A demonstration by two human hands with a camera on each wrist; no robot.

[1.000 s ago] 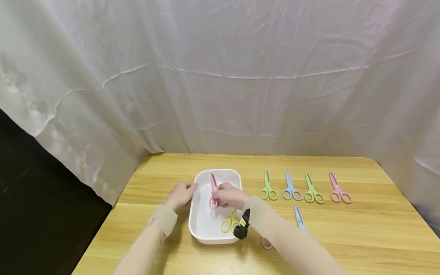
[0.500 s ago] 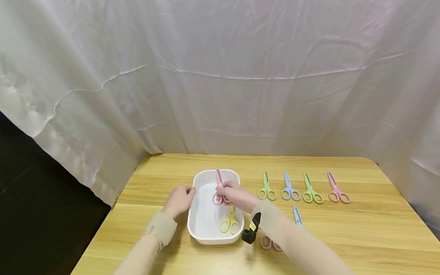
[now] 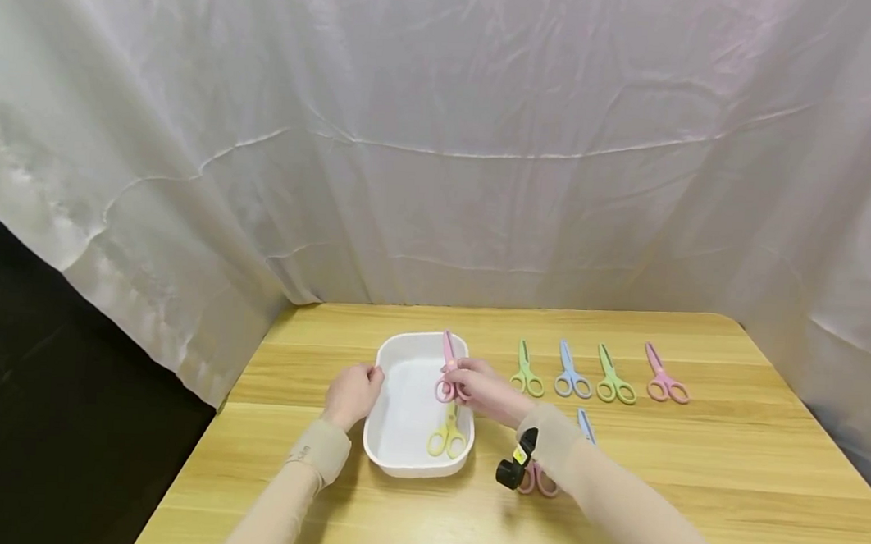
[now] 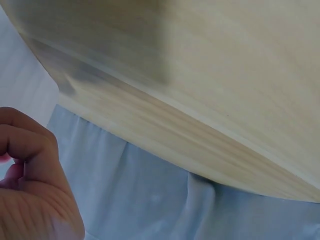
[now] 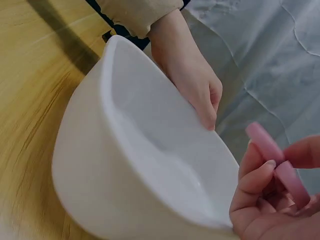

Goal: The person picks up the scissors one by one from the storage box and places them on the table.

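A white plastic bin (image 3: 397,418) sits on the wooden table with a pair of yellow scissors (image 3: 447,434) lying inside, handles toward me. My left hand (image 3: 353,395) grips the bin's left rim, thumb over the edge; in the left wrist view its fingers are curled. My right hand (image 3: 487,392) holds a pair of pink scissors (image 3: 449,352) over the bin's right side, blades pointing away from me. The right wrist view shows the pink handle loops (image 5: 265,142) between thumb and fingers, above the rim level.
To the right lies a row of scissors: green (image 3: 525,377), blue (image 3: 572,381), another green (image 3: 614,386) and pink (image 3: 666,386). Nearer, another blue pair (image 3: 585,425) and another pink pair (image 3: 546,481) are partly hidden by my right arm. A pale curtain (image 3: 438,223) hangs behind the table.
My right hand has moved right and slightly away from me with the pink scissors, from over the bin's middle to its right side. The bin has shifted slightly left.
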